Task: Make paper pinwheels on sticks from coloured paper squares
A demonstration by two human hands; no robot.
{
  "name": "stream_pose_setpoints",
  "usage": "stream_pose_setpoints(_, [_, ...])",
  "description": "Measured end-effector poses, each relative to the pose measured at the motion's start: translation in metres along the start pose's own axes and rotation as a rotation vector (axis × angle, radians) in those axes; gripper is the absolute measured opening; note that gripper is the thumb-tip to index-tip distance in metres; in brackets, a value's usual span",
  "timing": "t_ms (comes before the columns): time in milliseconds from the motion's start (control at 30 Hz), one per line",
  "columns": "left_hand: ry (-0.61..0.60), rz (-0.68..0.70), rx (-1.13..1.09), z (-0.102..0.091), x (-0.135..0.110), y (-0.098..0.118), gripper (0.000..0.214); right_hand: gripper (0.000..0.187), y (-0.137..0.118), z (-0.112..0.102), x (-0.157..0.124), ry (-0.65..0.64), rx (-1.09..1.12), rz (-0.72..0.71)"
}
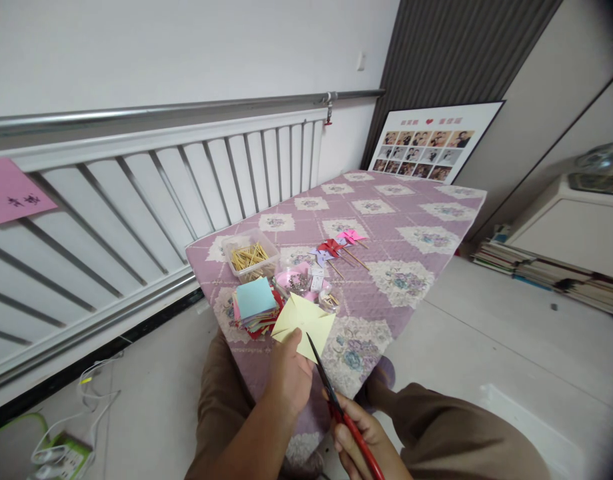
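Observation:
A pale yellow square of paper [312,321], with slits cut in from its corners, is pinched in my left hand [291,369], thumb on top. My right hand [362,437] is wrapped round the red handles of a pair of scissors [331,393]. Their dark blades reach over the paper's near corner; I cannot tell how far apart they are. Just left of the yellow sheet lies a stack of coloured paper squares [256,298], light blue on top. Behind it stand a clear tub of thin sticks [250,257] and a pink dish with small metal pieces [297,280].
Finished paper pinwheels on sticks [331,247] lie mid-table. A small round container [329,300] sits beside the yellow paper. The patterned tablecloth [356,207] covers the table, which stands against a white radiator [246,173]. A photo board [426,147] leans behind it.

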State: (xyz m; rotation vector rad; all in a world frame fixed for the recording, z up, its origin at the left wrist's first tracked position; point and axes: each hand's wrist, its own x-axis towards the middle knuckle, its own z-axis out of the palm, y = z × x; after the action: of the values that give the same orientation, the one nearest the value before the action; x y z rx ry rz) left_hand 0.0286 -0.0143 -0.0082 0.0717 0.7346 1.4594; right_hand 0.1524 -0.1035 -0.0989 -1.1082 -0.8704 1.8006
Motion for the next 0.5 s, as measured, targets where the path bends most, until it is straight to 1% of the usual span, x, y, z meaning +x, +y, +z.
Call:
stream_pose_setpoints(200, [0.003, -0.009, -0.001, -0.0012, 0.0012, -0.0003, 0.038, 0.070, -0.0019, 0.0011, -0.0006, -0.005, -0.004, 0.004])
stream_pose_setpoints(300, [0.024, -0.004, 0.002, -0.0018, 0.0016, -0.0003, 0.035, 0.068, 0.0010, -0.0003, 0.0007, -0.012, 0.015, 0.011])
stream_pose_setpoints(400, [0.017, 0.000, -0.003, -0.0022, 0.0018, -0.0003, 0.032, 0.064, 0.0020, -0.0003, 0.0013, -0.008, 0.027, 0.015])
stream_pose_setpoints(500, [-0.005, 0.003, -0.024, -0.0019, 0.0017, -0.0002, 0.028, 0.068, 0.0013, 0.0005, 0.0015, -0.001, 0.029, 0.014])
